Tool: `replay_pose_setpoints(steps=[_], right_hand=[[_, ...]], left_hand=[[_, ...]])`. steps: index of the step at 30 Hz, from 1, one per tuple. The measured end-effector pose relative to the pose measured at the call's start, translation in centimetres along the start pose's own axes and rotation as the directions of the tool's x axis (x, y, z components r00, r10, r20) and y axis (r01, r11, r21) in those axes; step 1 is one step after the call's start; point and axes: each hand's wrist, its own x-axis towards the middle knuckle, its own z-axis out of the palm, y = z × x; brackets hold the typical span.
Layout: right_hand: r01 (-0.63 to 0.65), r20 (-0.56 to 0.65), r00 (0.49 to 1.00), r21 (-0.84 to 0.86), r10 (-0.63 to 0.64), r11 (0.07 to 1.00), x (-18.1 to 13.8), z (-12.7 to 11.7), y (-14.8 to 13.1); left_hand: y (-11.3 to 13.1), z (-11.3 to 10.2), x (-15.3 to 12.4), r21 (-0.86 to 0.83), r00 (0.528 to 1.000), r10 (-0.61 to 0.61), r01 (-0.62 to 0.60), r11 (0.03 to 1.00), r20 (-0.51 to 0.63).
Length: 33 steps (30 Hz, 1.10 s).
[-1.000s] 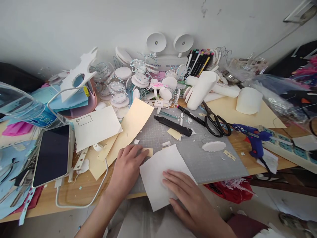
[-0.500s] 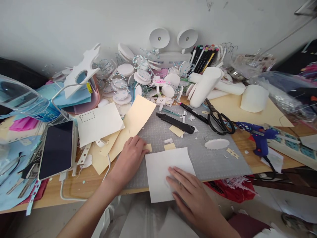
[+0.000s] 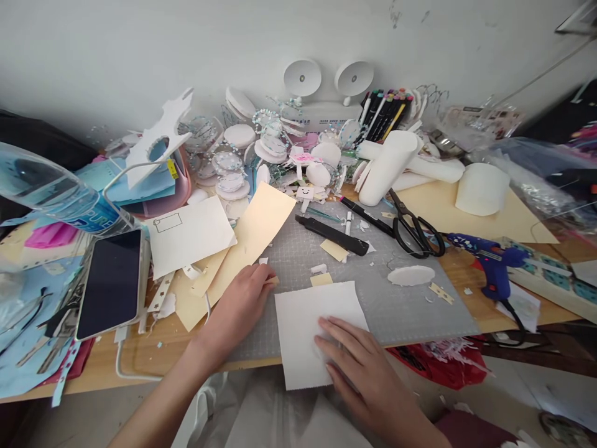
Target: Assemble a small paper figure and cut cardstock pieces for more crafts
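Note:
My left hand (image 3: 249, 291) is closed in a pinch on a small cream card piece (image 3: 272, 281), whose edge shows at the fingertips. It is over the grey cutting mat (image 3: 392, 317), left of a white paper sheet (image 3: 305, 336). My right hand (image 3: 357, 358) lies with its fingers spread on that sheet, which overhangs the near edge of the table. Just beyond the sheet are another small cream card piece (image 3: 321, 279) and a white scrap (image 3: 319, 269). A long cream card strip (image 3: 254, 236) lies beyond my left hand.
A black utility knife (image 3: 332, 234), black scissors (image 3: 415, 230) and a blue glue gun (image 3: 494, 264) lie across the middle and right. At left are a phone (image 3: 112, 283) and a water bottle (image 3: 60, 190). White craft pieces (image 3: 273, 149) crowd the back.
My left hand has drawn the small cream card piece slightly left, and less of it shows now. My right hand keeps its place on the sheet. The camera view has shifted a little.

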Motion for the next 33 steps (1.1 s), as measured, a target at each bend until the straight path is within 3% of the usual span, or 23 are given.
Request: replay_pose_setpoints(steps=[4,7,8,10,12,13,15,18,25,29,33], right_hand=[[0.01,-0.063,0.998,0.028,-0.008,1.0,0.3,-0.2,0.1],[-0.046,-0.277,0.96,0.007,0.046,0.999,0.0,-0.7,0.9],[-0.116,-0.4,0.911,-0.018,0.099,0.993,-0.2,-0.9,1.4],[-0.327,-0.634,0.74,-0.05,0.223,0.944,-0.5,-1.7,3.0],[-0.511,-0.755,0.577,-0.036,0.312,0.859,-0.6,-2.6,5.0],[-0.562,-0.771,0.537,-0.024,0.343,0.827,-0.6,-3.0,6.0],[-0.591,-0.745,0.55,-0.028,0.377,0.806,-0.4,-3.6,7.9],[-0.551,-0.694,0.623,-0.06,0.362,0.833,0.1,-4.1,9.6],[-0.304,-0.707,0.705,-0.222,0.062,0.926,0.3,-6.3,10.1],[-0.235,-0.721,0.676,-0.405,-0.151,0.884,0.4,-7.9,12.0],[-0.302,-0.749,0.626,-0.49,-0.217,0.818,2.9,-9.6,14.3]], left_hand=[[-0.9,-0.2,-0.9,-0.013,0.997,-0.035,0.034,0.999,-0.066],[-1.2,-0.1,-1.5,0.001,0.992,-0.009,0.009,1.0,-0.127],[-1.0,-0.1,-1.7,0.022,0.987,0.012,-0.008,1.0,-0.159],[-0.4,0.0,-2.2,0.069,0.978,0.067,-0.054,0.996,-0.2],[0.5,0.3,-2.9,0.091,0.977,0.144,-0.131,0.987,-0.158],[1.0,0.5,-3.3,0.091,0.975,0.194,-0.185,0.978,-0.104],[1.8,1.1,-3.9,0.094,0.958,0.285,-0.286,0.953,0.031],[2.2,1.9,-4.5,0.139,0.935,0.314,-0.338,0.931,0.165],[0.8,2.4,-4.7,0.21,0.963,0.244,-0.264,0.942,0.116],[0.6,2.4,-4.8,0.205,0.959,0.254,-0.275,0.939,0.122],[0.7,2.2,-5.0,0.195,0.952,0.275,-0.298,0.934,0.137]])
